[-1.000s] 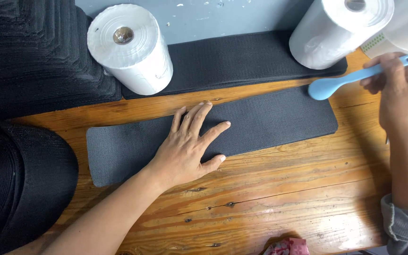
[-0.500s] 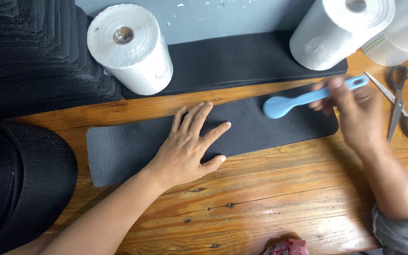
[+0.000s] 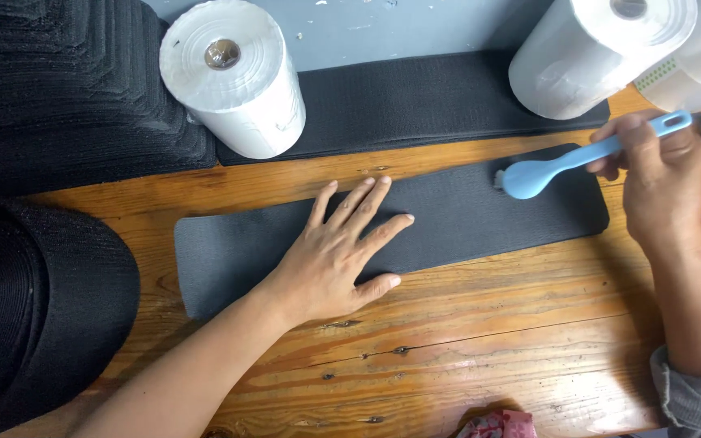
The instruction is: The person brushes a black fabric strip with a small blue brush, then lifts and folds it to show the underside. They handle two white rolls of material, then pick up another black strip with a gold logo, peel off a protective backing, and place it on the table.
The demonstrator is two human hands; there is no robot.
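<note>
The left hand lies flat, fingers spread, on the dark strip at the counter's centre. The right hand, fingers closed, holds the blue brush against the strip's right end.

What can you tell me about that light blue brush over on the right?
The light blue brush looks like smooth plastic, with a rounded oval head, a slim handle and a slot at the handle's end. Pale bristles show at the edge of the head, which rests on the right part of the dark grey strip. It lies slanted, handle rising to the right, gripped by the right hand.
</note>
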